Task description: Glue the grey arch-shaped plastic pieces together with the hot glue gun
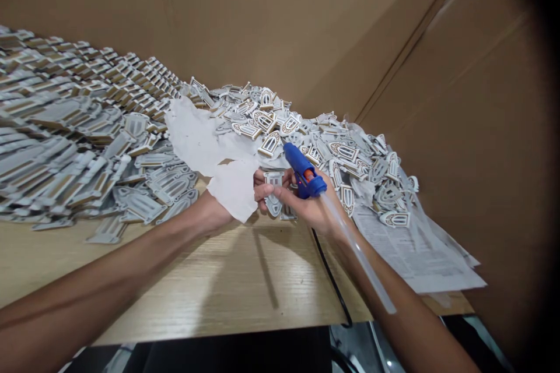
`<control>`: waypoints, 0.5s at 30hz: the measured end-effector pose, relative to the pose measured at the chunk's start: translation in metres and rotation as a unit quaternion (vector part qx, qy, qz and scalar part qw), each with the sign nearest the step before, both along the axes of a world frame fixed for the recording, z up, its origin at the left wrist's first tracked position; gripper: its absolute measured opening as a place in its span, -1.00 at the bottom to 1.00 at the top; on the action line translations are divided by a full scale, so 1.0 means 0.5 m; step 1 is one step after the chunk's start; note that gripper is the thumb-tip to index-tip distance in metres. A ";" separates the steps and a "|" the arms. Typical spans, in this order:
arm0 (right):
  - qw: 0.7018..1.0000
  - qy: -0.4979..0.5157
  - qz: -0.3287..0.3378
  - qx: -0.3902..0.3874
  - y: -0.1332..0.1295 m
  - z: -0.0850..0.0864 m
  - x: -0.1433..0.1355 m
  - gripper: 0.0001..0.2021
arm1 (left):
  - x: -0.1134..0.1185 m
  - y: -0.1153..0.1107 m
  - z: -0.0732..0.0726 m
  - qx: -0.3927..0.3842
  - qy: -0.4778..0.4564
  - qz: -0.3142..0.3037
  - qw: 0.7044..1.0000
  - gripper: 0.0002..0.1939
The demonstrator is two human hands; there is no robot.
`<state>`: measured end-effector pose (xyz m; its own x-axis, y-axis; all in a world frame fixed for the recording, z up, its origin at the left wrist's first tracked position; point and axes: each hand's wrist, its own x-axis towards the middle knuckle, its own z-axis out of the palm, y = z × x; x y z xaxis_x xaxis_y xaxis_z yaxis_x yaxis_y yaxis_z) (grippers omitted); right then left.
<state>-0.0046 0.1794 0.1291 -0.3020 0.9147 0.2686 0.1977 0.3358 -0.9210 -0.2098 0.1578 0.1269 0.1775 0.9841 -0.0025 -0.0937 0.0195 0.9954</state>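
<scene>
Between both hands is a small white window-shaped piece (273, 193), narrow end toward me. My left hand (261, 189) pinches its left side; a white sheet (234, 189) covers the back of that hand and wrist. My right hand (312, 205) holds a blue glue gun (304, 170), its nozzle pointing away, while the thumb presses on the piece. A clear glue stick (359, 253) sticks out of the gun's rear over my right forearm. Part of another white piece (287, 212) shows under my right fingers.
Stacked white pieces (56, 122) fill the left of the wooden table (219, 285). Loose gold-patterned pieces (343, 151) lie beyond my hands and to the right, by a printed sheet (406, 250). Cardboard (262, 23) walls the back and right. A black cable (330, 277) crosses the front edge.
</scene>
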 end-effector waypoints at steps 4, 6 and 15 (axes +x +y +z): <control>1.000 -0.008 0.011 0.007 -0.002 0.007 -0.001 -0.57 | -0.002 -0.001 0.000 0.008 -0.007 0.004 1.000 -0.44; 1.000 -0.002 0.000 0.010 -0.004 0.007 -0.004 -0.60 | -0.003 -0.001 0.002 0.006 -0.003 -0.002 1.000 -0.44; 0.999 0.015 0.032 0.020 -0.001 0.005 0.006 -0.60 | -0.002 -0.001 0.001 0.007 -0.005 -0.020 1.000 -0.47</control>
